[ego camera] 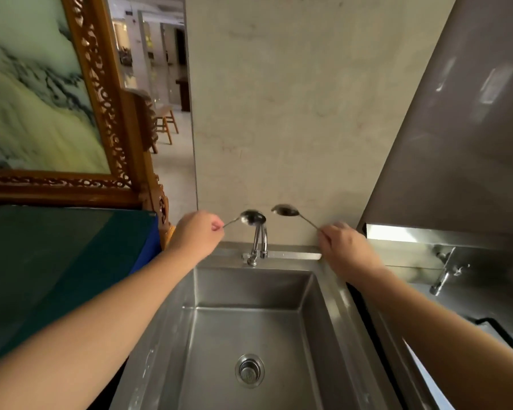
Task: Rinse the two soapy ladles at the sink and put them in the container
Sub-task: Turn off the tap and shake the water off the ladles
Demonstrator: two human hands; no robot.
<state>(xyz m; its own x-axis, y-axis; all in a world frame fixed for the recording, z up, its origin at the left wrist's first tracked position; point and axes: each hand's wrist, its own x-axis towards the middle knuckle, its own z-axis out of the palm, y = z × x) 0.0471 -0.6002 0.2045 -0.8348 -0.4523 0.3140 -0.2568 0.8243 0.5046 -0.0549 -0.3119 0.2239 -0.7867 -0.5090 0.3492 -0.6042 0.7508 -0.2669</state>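
A: Ladles, where?

B: Two. Left ladle has its bowl right in front of the top of the faucet. Right ladle has its bowl up against the beige wall, just right of the faucet. Bowls point toward each other, small gap between, not touching. Soap on them? Too small to tell.

A: Hands?

B: Left hand fisted round the left ladle's handle end. Right hand fingers pinched on the right ladle's handle. Both raised above the back rim of the sink, forearms stretched out over it.

A: Water?

B: No stream visible from the spout.

A: Sink?

B: One steel sink, one basin, nothing in it except the drain in the floor. Whole basin is open under the arms.

A: Edges?

B: Left rim meets a dark green counter with a blue edge. Back rim butts the wall. Right rim is a narrow steel strip, then a dark gap, then another steel surface with a second tap further right.

A: Room to move?

B: Open above the basin; the wall is close behind the ladles. A carved wooden frame stands up on the left over the counter.

A: Container?

B: Can't pick one out
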